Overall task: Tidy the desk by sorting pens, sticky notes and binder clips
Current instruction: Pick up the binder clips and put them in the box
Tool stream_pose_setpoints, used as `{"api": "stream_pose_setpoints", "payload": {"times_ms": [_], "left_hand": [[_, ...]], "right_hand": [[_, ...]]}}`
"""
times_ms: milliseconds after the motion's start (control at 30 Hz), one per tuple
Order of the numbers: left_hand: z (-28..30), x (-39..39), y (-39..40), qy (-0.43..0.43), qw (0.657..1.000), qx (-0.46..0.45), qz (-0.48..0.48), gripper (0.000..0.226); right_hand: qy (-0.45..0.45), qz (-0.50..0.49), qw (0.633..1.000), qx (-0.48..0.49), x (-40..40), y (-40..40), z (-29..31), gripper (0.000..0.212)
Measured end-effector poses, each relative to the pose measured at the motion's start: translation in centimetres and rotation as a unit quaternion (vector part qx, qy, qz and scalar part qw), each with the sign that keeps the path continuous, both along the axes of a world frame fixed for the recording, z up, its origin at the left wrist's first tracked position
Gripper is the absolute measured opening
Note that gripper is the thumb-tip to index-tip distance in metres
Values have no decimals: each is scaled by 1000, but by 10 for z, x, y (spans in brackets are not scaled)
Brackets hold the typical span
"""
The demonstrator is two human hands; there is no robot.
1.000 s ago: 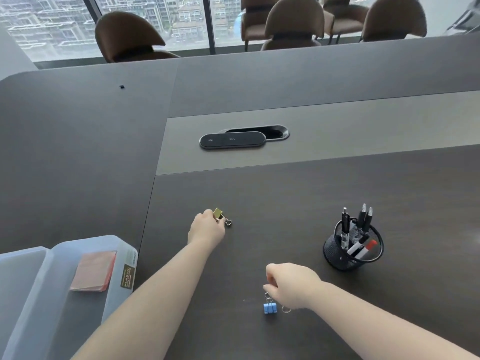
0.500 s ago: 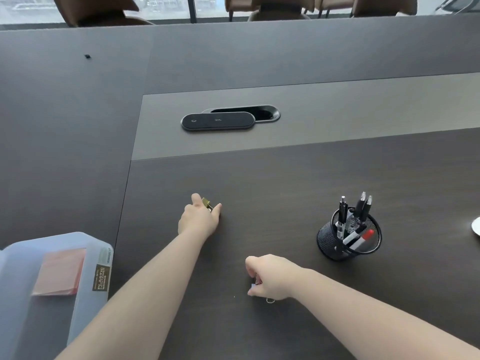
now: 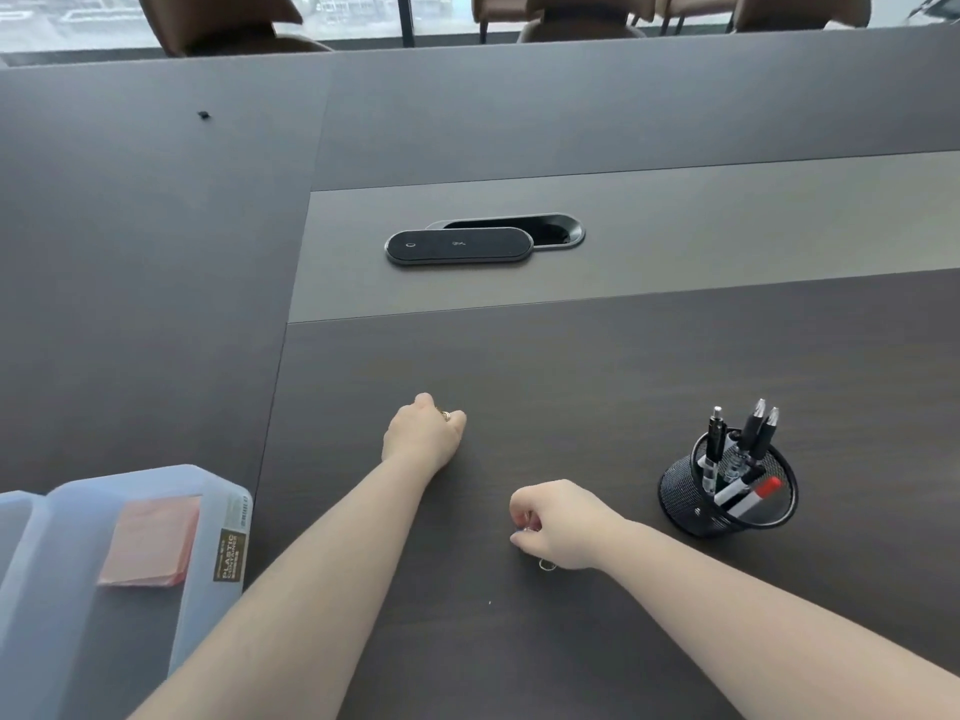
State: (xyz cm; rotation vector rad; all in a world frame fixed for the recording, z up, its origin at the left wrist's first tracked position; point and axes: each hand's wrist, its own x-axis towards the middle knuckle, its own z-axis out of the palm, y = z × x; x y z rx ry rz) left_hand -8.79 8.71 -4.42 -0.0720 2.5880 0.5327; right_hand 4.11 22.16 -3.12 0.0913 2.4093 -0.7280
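Clips sit hidden in both fists: left hand point(image 3: 423, 433) closed on a gold one point(image 3: 445, 415), right hand point(image 3: 558, 524) on another point(image 3: 546, 564). Pens point(image 3: 737, 459) fill the cup point(image 3: 727, 506); notes point(image 3: 150, 543) lie in the box point(image 3: 208, 480). Clips remain unsorted.

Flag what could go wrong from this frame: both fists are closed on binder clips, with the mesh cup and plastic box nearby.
1. The right hand grips its binder clip loosely: only a wire loop pokes out below the fist, so it may slip during transfer.
2. The pen cup stands near the right forearm; a sweep could tip it.
3. The left hand nearly hides its gold clip, so the grip cannot be checked.
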Motion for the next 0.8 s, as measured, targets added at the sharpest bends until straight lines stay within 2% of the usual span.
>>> {"api": "stream_pose_setpoints", "payload": {"times_ms": [167,300,467,633,733,800], "left_hand": [[25,1,-24,-35,998,43,32,24],[68,3,-62,-31,995,78,61,25],[121,8,-129,7,994,62,88,33],[138,29,-209,31,975,116,184,22],[134,46,-257,15,966,115,231,16],[125,60,-283,-25,964,102,243,18]], "right_hand": [[24,-94,995,-24,-15,-4,18,24],[56,-110,992,-40,-46,-26,44,14],[85,-28,995,-52,-79,-88,83,19],[115,57,990,-65,-89,-169,111,24],[123,118,982,-81,-84,-221,119,20],[117,167,976,-79,-76,-251,115,18]]}}
